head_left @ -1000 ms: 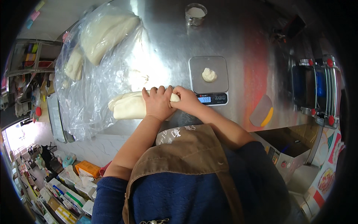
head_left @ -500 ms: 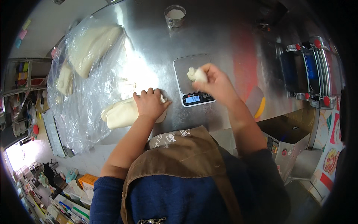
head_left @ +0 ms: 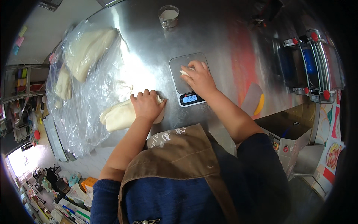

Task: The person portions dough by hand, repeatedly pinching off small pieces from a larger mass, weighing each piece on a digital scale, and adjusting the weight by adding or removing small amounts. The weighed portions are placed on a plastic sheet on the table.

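Note:
My left hand [head_left: 146,107] grips the right end of a thick roll of pale dough [head_left: 115,116] lying on the steel table. Its fingers curl over the top, with the thumb on the right side. Over a digital kitchen scale [head_left: 178,83], my right hand [head_left: 201,79] closes on a small piece of dough [head_left: 184,72] and presses down at the pan. Most of that piece is hidden under my fingers. The scale's display is lit.
Clear plastic sheeting [head_left: 87,112] covers larger dough masses [head_left: 87,52] at the left. A cup of white powder [head_left: 168,18] stands at the far side. To the right lie a scraper with a yellow grip [head_left: 257,104] and a metal roller device [head_left: 315,67]. The steel tabletop [head_left: 223,41] is shiny.
My right hand has moved down and left onto the scale pan, covering the dough lump that lay in view. The display reading has changed. My left hand keeps its place on the roll.

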The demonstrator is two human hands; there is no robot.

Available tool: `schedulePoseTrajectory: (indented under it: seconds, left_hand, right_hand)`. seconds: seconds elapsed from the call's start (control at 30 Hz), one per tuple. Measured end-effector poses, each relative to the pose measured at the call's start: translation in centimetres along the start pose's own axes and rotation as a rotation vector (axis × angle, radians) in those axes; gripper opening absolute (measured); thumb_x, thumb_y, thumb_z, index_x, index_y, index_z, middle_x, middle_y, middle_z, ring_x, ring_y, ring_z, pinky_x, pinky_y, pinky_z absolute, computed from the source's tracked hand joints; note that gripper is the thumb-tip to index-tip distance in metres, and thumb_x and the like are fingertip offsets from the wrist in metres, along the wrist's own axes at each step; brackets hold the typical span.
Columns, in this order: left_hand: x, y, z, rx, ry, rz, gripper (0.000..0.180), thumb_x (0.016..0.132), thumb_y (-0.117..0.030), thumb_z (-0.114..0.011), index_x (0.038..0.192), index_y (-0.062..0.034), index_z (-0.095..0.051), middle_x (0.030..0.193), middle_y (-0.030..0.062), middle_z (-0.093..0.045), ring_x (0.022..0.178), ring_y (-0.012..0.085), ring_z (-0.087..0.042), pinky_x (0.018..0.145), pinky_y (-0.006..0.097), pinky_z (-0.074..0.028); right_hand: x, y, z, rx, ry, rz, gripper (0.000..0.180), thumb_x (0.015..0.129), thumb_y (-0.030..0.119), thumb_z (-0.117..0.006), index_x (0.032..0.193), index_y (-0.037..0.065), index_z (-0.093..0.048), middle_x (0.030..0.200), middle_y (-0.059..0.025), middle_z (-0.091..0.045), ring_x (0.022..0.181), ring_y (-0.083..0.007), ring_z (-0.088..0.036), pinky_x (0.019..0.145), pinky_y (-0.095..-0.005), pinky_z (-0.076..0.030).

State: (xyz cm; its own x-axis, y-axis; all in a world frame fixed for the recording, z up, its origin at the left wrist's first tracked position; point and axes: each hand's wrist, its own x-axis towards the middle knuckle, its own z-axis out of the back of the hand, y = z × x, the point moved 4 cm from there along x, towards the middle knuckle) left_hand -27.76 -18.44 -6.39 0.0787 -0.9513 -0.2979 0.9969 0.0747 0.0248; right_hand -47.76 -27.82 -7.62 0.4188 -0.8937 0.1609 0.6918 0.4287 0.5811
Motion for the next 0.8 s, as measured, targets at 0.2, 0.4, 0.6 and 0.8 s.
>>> schedulePoseTrajectory:
  seconds: [0.2,0.4,0.6,0.8]
  left_hand:
    - [0.0,0.0,-0.2,0.009,-0.004,-0.005,0.048,0.081,-0.056,-0.065,0.101,-0.0131,-0.068,0.102,0.0057,-0.065,0.103,0.0262,-0.060,0.102,0.059,-0.033]
    - [0.0,-0.1,-0.3,0.014,-0.007,-0.009,0.049,0.080,-0.058,-0.066,0.100,-0.0129,-0.068,0.103,0.0053,-0.065,0.104,0.0260,-0.060,0.102,0.058,-0.034]
    - [-0.2,0.0,0.1,-0.011,0.005,-0.027,0.055,0.077,-0.063,-0.067,0.100,-0.0131,-0.069,0.105,0.0056,-0.065,0.106,0.0254,-0.059,0.103,0.058,-0.033]
    - [-0.5,0.1,0.0,-0.040,0.012,-0.036,0.060,0.075,-0.062,-0.069,0.107,-0.0126,-0.066,0.108,0.0059,-0.065,0.109,0.0250,-0.059,0.104,0.056,-0.033]
  right_hand:
    - [-0.2,-3.2,3.1,0.766,-0.400,-0.450,0.055,0.103,0.038,-0.041,0.147,0.005,-0.039,0.142,-0.0097,-0.050,0.130,-0.0214,-0.042,0.108,-0.0375,-0.030]
    - [-3.0,-4.9,4.8,0.965,-0.502,-0.563,0.047,0.102,0.029,-0.049,0.140,0.003,-0.043,0.123,-0.0096,-0.060,0.111,-0.0167,-0.052,0.096,-0.0312,-0.039]
    - [-4.6,-4.2,3.3,0.992,-0.500,-0.506,0.039,0.099,0.019,-0.056,0.135,0.006,-0.047,0.115,-0.0069,-0.062,0.098,-0.0120,-0.056,0.084,-0.0257,-0.043]
    - [-3.4,-2.2,3.2,0.842,-0.417,-0.385,0.035,0.095,0.012,-0.060,0.129,0.005,-0.054,0.107,-0.0045,-0.064,0.090,-0.0088,-0.057,0.083,-0.0247,-0.047]
